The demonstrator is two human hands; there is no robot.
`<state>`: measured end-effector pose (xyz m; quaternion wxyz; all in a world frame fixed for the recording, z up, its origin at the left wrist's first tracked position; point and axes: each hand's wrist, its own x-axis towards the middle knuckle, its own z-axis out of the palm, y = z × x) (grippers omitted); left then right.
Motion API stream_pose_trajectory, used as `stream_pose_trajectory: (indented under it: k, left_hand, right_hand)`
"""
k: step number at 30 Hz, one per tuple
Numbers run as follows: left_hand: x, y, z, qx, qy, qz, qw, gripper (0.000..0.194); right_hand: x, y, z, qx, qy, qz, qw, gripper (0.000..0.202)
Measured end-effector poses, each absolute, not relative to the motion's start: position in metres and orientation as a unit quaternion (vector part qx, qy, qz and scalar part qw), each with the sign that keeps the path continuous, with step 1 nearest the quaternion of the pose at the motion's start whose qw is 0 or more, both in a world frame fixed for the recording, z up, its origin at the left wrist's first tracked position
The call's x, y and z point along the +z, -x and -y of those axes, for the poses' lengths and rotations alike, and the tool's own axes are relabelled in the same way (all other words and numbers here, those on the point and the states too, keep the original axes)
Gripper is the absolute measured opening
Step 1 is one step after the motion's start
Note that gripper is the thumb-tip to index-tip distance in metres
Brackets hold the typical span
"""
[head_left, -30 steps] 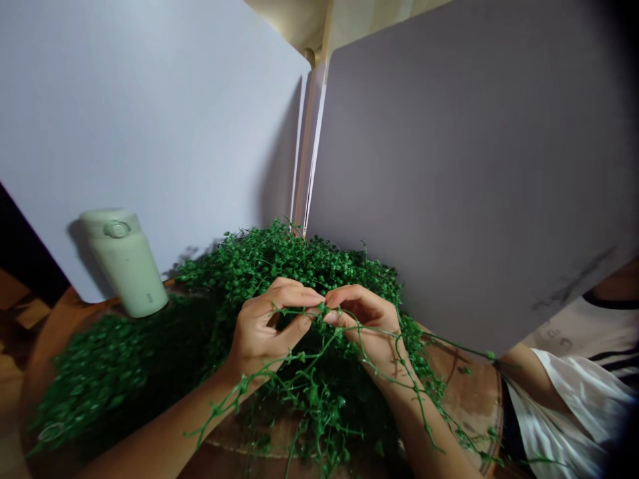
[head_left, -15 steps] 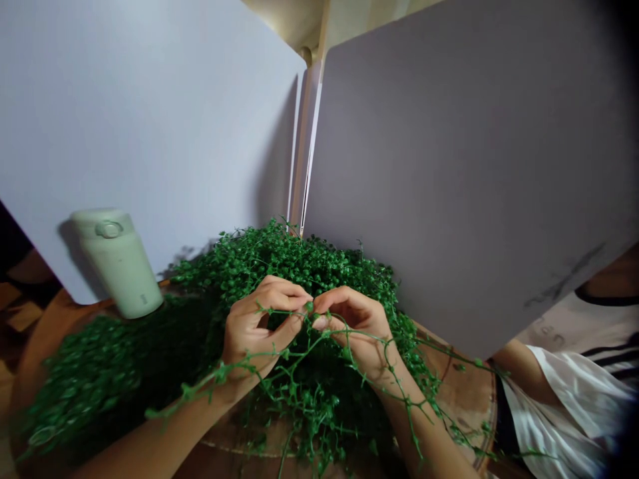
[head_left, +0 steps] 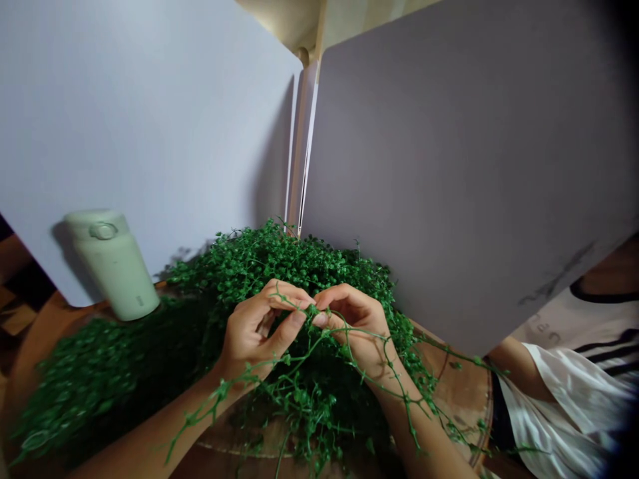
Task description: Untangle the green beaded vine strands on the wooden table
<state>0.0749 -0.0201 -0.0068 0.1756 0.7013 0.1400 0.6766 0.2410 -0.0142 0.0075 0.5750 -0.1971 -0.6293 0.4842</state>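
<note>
My left hand [head_left: 262, 326] and my right hand [head_left: 353, 322] meet fingertip to fingertip at the centre of the view. Both pinch a thin green artificial vine [head_left: 310, 342] with small bead-like leaves. Its strands drape over both forearms and hang below the fingers. Behind and under my hands lies a big heap of the same greenery [head_left: 299, 256]. The exact spot that the fingertips grip is partly hidden by the fingers.
A pale green flask [head_left: 117, 269] stands at the left on the round wooden table [head_left: 464, 392]. Two upright panels, one whitish [head_left: 150, 120] and one grey [head_left: 449, 166], rise behind the greenery. At the right sits another person in a white top [head_left: 564, 372].
My left thumb has drawn slightly apart from the fingertips, and the strand by the left fingers has shifted upward. The strand end over my left forearm hangs lower. The view has moved slightly.
</note>
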Motion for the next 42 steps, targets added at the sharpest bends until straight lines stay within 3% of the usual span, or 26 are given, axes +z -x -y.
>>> stream_pose_trajectory:
  k: [9, 14, 22, 31, 42]
  left_hand:
    - [-0.006, -0.072, 0.016, 0.641, -0.736, -0.16, 0.149, 0.018]
    - [-0.006, -0.068, 0.014, 0.615, -0.762, -0.141, 0.145, 0.016]
    - [0.002, -0.058, 0.012, 0.563, -0.815, -0.111, 0.079, 0.025]
    - [0.01, -0.057, 0.016, 0.606, -0.786, -0.105, 0.059, 0.008]
    - [0.007, -0.051, 0.016, 0.542, -0.816, -0.175, 0.098, 0.017]
  right_hand:
    - [0.009, -0.241, 0.013, 0.508, 0.179, 0.623, 0.568, 0.021]
    - [0.01, -0.242, 0.014, 0.538, 0.183, 0.595, 0.569, 0.032]
    - [0.01, -0.243, 0.015, 0.599, 0.189, 0.592, 0.504, 0.037]
    - [0.008, -0.247, 0.014, 0.566, 0.203, 0.637, 0.482, 0.034]
    - [0.009, -0.25, 0.016, 0.607, 0.191, 0.654, 0.409, 0.022]
